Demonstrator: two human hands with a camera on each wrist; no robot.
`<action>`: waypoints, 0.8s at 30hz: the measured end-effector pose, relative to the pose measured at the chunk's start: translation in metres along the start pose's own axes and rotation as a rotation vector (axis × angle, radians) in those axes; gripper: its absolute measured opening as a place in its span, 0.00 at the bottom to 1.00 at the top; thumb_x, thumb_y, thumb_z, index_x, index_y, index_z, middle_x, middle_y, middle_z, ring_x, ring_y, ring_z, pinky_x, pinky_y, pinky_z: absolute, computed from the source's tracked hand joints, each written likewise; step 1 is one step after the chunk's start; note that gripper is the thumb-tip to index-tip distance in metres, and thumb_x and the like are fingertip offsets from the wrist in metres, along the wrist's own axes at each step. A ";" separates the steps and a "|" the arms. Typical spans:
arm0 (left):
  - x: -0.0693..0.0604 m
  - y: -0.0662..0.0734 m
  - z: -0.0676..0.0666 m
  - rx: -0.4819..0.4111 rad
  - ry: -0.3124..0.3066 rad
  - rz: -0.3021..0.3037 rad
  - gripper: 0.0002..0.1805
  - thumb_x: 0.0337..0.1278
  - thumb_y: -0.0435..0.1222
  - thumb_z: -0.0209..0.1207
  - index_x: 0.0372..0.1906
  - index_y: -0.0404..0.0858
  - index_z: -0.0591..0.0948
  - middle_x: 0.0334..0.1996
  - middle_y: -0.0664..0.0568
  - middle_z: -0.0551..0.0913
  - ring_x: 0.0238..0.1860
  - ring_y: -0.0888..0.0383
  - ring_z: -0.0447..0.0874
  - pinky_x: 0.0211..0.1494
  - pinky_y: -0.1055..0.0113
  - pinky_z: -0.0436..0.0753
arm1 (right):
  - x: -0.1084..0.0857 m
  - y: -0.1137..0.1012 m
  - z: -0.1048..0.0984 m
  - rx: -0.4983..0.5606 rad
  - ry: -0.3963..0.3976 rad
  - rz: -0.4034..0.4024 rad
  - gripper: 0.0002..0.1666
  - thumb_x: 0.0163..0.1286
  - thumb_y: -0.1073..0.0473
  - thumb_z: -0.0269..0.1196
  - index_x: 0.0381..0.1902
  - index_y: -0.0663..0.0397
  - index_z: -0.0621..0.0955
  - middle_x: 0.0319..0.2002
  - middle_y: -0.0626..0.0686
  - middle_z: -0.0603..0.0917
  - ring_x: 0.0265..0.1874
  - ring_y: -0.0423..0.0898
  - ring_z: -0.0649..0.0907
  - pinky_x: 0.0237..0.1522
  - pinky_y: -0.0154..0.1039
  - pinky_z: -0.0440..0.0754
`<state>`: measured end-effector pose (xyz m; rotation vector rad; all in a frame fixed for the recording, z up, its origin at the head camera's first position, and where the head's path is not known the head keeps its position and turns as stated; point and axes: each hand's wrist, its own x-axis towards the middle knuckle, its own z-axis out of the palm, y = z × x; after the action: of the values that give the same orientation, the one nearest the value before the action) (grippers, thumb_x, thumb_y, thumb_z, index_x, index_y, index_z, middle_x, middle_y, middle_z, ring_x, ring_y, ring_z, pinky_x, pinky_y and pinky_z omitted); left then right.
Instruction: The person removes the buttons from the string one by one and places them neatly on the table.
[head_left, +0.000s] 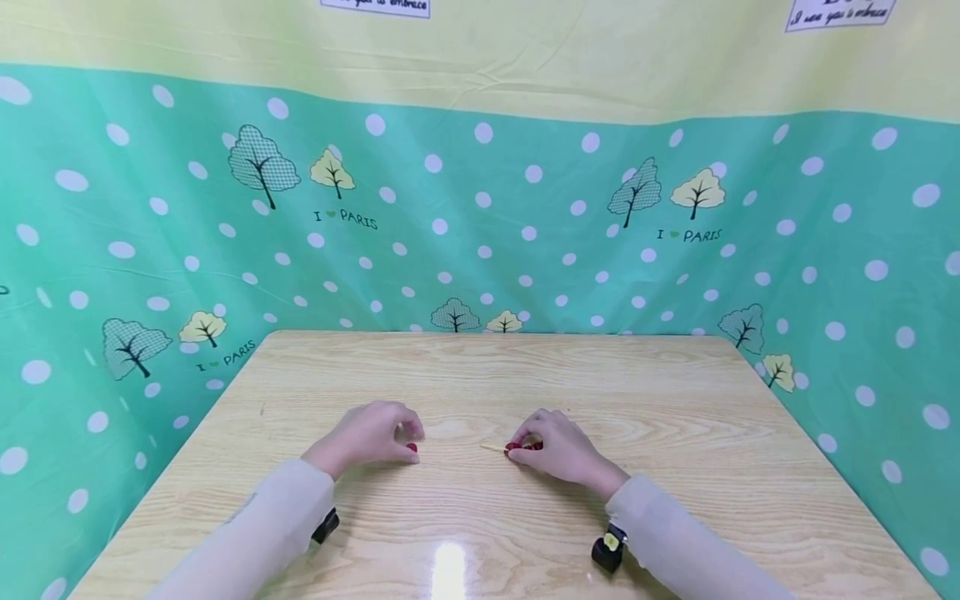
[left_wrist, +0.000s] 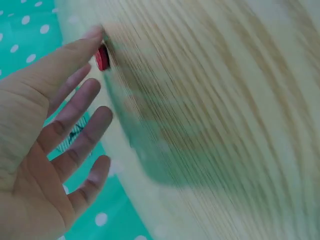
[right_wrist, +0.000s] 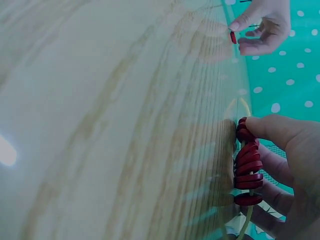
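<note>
In the head view, the left hand (head_left: 367, 435) lies at 7 o'clock, thumb and fingers bowed about a red bead (head_left: 412, 447); whether they grip it I cannot tell. At 5 o'clock the right hand (head_left: 561, 448) pinches a string of red beads (right_wrist: 248, 180), partly covering it. A polka-dot curtain (head_left: 517, 150) backs the wood-grain table (head_left: 465, 375) from 9 round to 3.

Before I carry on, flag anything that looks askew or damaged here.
The flat, round red beads on the thin yellow cord in the right hand sit unevenly: several slant, and one end bead stands apart, breaking the row. No damage is apparent.
</note>
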<state>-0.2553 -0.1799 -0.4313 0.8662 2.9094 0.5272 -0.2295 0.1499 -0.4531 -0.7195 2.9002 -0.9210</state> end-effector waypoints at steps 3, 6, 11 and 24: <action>0.008 0.009 0.003 0.021 0.032 0.034 0.18 0.43 0.49 0.77 0.41 0.50 0.87 0.36 0.63 0.85 0.38 0.61 0.82 0.43 0.59 0.80 | 0.000 0.000 0.000 0.003 -0.001 0.003 0.05 0.65 0.49 0.71 0.32 0.36 0.84 0.40 0.44 0.79 0.40 0.46 0.73 0.40 0.46 0.70; 0.016 0.021 0.006 0.015 0.061 0.070 0.19 0.45 0.49 0.77 0.43 0.49 0.87 0.38 0.62 0.85 0.40 0.59 0.83 0.44 0.59 0.80 | 0.000 0.000 0.000 0.006 -0.001 0.010 0.05 0.65 0.49 0.71 0.32 0.36 0.84 0.40 0.44 0.79 0.40 0.45 0.73 0.40 0.45 0.70; 0.029 0.038 0.011 0.009 0.072 0.127 0.18 0.48 0.48 0.75 0.44 0.49 0.87 0.38 0.62 0.86 0.40 0.59 0.84 0.43 0.60 0.79 | 0.001 0.001 0.000 0.011 0.001 0.012 0.04 0.65 0.49 0.71 0.32 0.36 0.85 0.41 0.44 0.80 0.40 0.45 0.74 0.40 0.44 0.70; 0.047 0.076 0.036 0.038 0.094 0.251 0.17 0.52 0.47 0.72 0.47 0.47 0.87 0.41 0.61 0.87 0.42 0.61 0.83 0.47 0.62 0.80 | 0.002 0.003 -0.001 0.044 -0.008 0.015 0.03 0.65 0.49 0.72 0.33 0.36 0.86 0.40 0.44 0.80 0.41 0.46 0.74 0.41 0.45 0.70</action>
<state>-0.2498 -0.0835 -0.4370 1.2555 2.9192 0.5435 -0.2324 0.1517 -0.4542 -0.6955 2.8640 -0.9751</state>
